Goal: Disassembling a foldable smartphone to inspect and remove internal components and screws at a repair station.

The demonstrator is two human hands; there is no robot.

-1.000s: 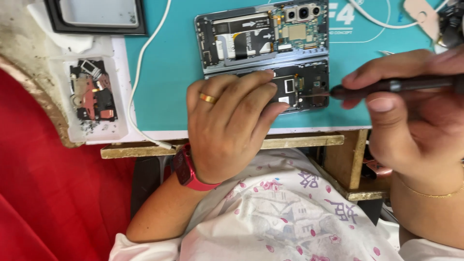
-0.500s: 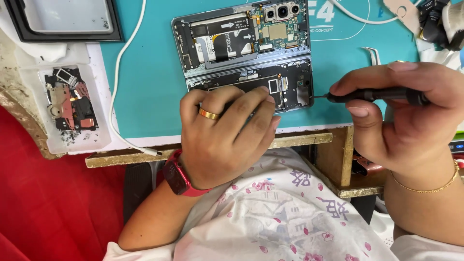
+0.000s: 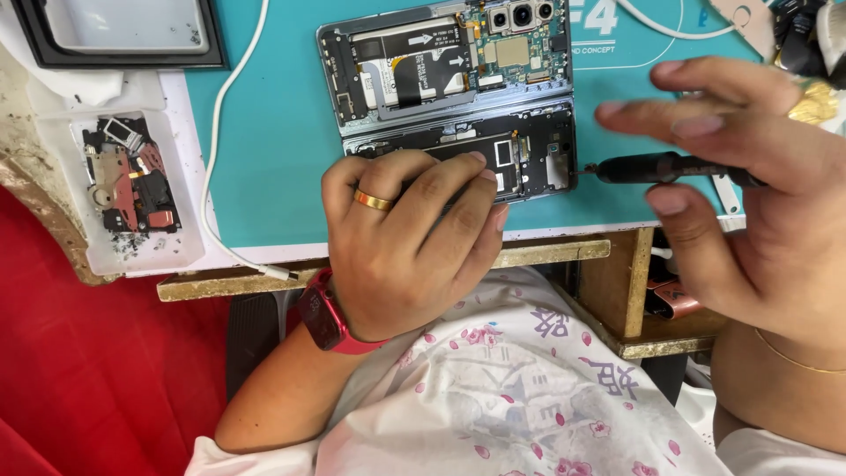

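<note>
1. While the left hand rests flat, its fingers spread and pressing down on the near half of the opened phone, it pinches nothing; a gold ring sits on one finger and a red wristwatch on the wrist.
2. That phone lies back-cover-off on the teal mat, near the mat's front edge, its circuit boards, dark flex cables and camera lenses showing.
3. At the phone's right edge, the right hand holds a black screwdriver loosely between thumb and fingers, the upper fingers lifted and blurred; the tip touches the phone's lower right corner.
4. Toward the desk's left edge stands a white tray of small dark and reddish parts.
5. In the far left corner lies a black-framed rectangular panel.
6. White printing shows on the mat just right of the phone's far corner.
7. A white cable curves along the mat's left side to the desk's front edge.
</note>
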